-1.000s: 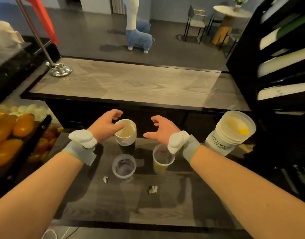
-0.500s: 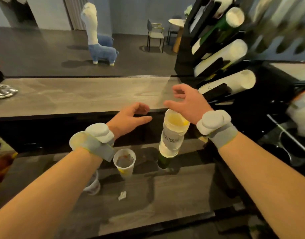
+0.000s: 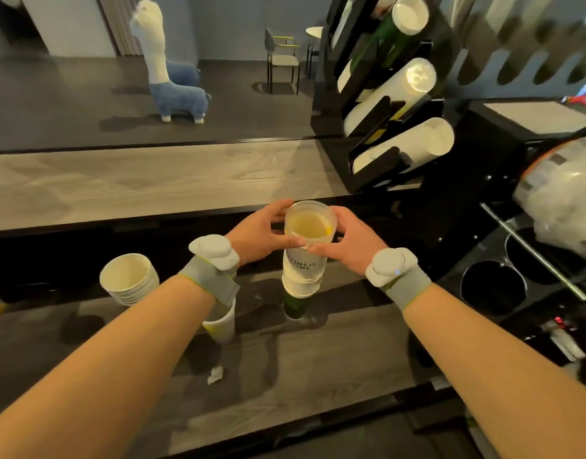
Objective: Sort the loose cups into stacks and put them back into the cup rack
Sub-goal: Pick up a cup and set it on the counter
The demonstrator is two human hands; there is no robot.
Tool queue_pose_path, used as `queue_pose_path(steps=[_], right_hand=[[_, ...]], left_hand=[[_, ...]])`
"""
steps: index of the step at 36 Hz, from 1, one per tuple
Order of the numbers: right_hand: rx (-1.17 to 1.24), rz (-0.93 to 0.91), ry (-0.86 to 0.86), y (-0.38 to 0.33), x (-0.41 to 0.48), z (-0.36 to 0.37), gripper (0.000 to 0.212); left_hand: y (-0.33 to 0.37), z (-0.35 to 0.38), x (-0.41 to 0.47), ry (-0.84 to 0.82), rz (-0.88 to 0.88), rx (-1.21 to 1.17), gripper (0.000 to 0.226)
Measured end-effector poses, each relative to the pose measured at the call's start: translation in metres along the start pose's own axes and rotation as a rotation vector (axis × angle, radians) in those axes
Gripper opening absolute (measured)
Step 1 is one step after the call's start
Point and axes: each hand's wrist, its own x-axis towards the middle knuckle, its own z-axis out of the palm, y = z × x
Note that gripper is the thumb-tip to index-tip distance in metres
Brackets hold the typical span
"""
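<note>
Your tall stack of frosted translucent plastic cups (image 3: 301,273) stood upright at the centre of the frame on the dark wood-grain counter (image 3: 334,359). It had black lettering on its side and a yellowish tint inside the top cup. And both hands were on it! Your left hand (image 3: 262,235) wrapped the top cup from the left, fingers curled behind the rim, thumb across the front. Your right hand (image 3: 349,248) clamped the same cup from the right, thumb tip almost meeting the other thumb.

The black cup rack (image 3: 364,134) sat in the upper right with slanted white cup columns in it, its top cut off by the frame edge. A shorter stack of white paper cups (image 3: 129,281) stood at lower left.

The lettering was only partly readable. The base of the tall stack was dark green, and I couldn't tell what it was. Your left wristband hid most of a single pale cup (image 3: 220,324).
</note>
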Motion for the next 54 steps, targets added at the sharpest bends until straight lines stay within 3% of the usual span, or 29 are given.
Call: queue_pose_path(steps=[14,21,31,35,38,42,54], right_hand=[[0.077,-0.139,0.094,-0.026,0.007,-0.011,0.071],[0.067,-0.293,0.167,-0.075,0.007,-0.031,0.072],[0.027,-0.387,0.125,-0.116,0.009,-0.031,0.075],[0.077,-0.368,0.119,-0.121,0.007,-0.022,0.077],[0.085,-0.319,0.107,-0.122,0.006,-0.013,0.069],[0.096,-0.27,0.049,-0.123,0.003,0.007,0.062],[0.142,-0.121,-0.115,-0.079,0.007,0.108,0.07]], left_hand=[[0.018,-0.02,-0.001,0.067,0.099,-0.101,0.083],[0.05,-0.051,-0.013,0.115,0.213,-0.248,0.102],[0.06,-0.084,-0.035,0.211,0.252,-0.292,0.088],[0.054,-0.088,-0.044,0.248,0.261,-0.294,0.089],[0.046,-0.094,-0.049,0.252,0.214,-0.266,0.08],[0.028,-0.099,-0.062,0.236,0.166,-0.258,0.083],[-0.064,-0.09,-0.101,0.192,-0.054,-0.137,0.076]])
